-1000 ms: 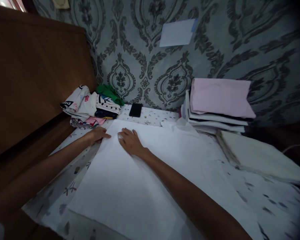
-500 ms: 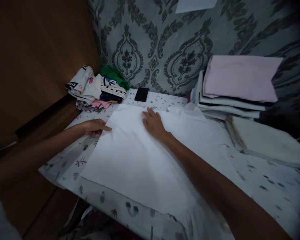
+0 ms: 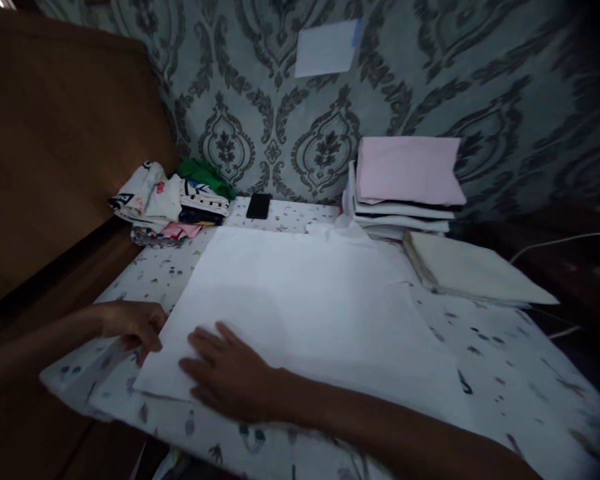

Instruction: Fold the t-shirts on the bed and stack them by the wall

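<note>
White garment lies spread flat across the worktop, its long axis running from the straight edge at the person's left toward the rumpled part and the sleeve-like fold at the right; the left hand is at that straight edge, close to the near left corner, with the cloth stretching away to the right of its grip and the edge itself slanting toward the wall; its fingers are curled, and whether they pinch the fabric cannot be told from this view.

The right hand is palm down at the near side of the garment, just right of the left hand, its grip spread with the fingers pointing toward the straight edge and pinching nothing; of the two, the left hand is nearer to that edge, while the right forearm lies over the near side, roughly in line with the cloth's length.

Beyond the far left corner sit a pile of clothes and a flat black object; a folded stack topped in pink stands by the far right part, against the patterned wall; a pale folded cloth rests beside it, nearer the person.
</note>
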`<action>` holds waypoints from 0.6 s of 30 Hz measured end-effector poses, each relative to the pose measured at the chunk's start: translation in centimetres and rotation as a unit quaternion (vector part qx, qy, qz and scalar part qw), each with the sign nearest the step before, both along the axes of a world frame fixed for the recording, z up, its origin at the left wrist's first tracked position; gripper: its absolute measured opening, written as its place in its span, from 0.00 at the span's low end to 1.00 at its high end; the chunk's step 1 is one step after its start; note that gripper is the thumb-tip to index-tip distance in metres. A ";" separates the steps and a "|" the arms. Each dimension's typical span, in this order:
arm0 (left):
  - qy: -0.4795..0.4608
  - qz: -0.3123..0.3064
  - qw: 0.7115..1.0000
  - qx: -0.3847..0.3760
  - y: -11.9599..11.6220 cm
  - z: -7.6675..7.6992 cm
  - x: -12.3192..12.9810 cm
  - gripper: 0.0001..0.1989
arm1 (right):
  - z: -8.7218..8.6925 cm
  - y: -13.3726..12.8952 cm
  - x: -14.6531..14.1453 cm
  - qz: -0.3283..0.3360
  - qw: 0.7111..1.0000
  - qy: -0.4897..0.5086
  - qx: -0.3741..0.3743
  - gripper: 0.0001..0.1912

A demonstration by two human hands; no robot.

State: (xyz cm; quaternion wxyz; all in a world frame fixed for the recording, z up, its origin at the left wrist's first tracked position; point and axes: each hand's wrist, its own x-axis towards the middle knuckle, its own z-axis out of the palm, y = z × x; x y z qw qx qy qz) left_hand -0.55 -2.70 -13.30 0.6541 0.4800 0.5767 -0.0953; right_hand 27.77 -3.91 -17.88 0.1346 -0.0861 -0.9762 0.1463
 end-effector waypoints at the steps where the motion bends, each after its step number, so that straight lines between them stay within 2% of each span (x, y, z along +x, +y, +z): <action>1: 0.017 -0.028 0.999 0.002 0.3 0.5 -0.2 0.11 | 0.2 -0.3 0.1 0.031 0.999 0.008 0.003 0.22; 3: 0.087 -0.074 0.992 0.060 1.5 1.7 -0.1 0.13 | 0.6 -0.2 0.3 0.078 0.997 0.023 0.001 0.21; 4: 0.136 -0.086 0.979 0.128 2.3 2.3 0.4 0.15 | 0.8 0.2 0.6 0.081 0.996 0.028 -0.004 0.20; 5: 0.186 -0.090 0.955 0.215 3.2 2.7 1.2 0.16 | 0.8 0.8 0.8 0.067 0.997 0.032 -0.011 0.20; 7: 0.242 -0.080 0.885 0.391 5.2 2.7 3.7 0.15 | 0.6 2.9 1.5 -0.005 0.999 0.032 -0.026 0.20; 8: 0.234 -0.072 0.854 0.459 6.2 2.3 5.4 0.14 | 0.3 4.2 2.0 -0.053 0.998 0.029 -0.031 0.20; 9: 0.207 -0.068 0.836 0.504 7.2 1.5 7.2 0.15 | -0.1 5.7 2.7 -0.105 0.994 0.024 -0.033 0.21; 11: 0.132 -0.073 0.824 0.546 9.0 -0.8 10.6 0.23 | -0.8 9.1 4.7 -0.192 0.981 0.010 -0.025 0.21; 13: 0.095 -0.106 0.816 0.561 10.9 -3.4 13.1 0.30 | -1.5 12.5 7.6 -0.259 0.966 -0.002 -0.007 0.21; 15: 0.116 -0.144 0.803 0.566 12.9 -5.5 14.0 0.33 | -1.9 15.5 11.2 -0.323 0.946 -0.008 0.007 0.20; 18: 0.187 -0.162 0.780 0.575 16.1 -7.1 12.8 0.34 | -1.8 19.1 16.0 -0.429 0.903 -0.018 0.020 0.17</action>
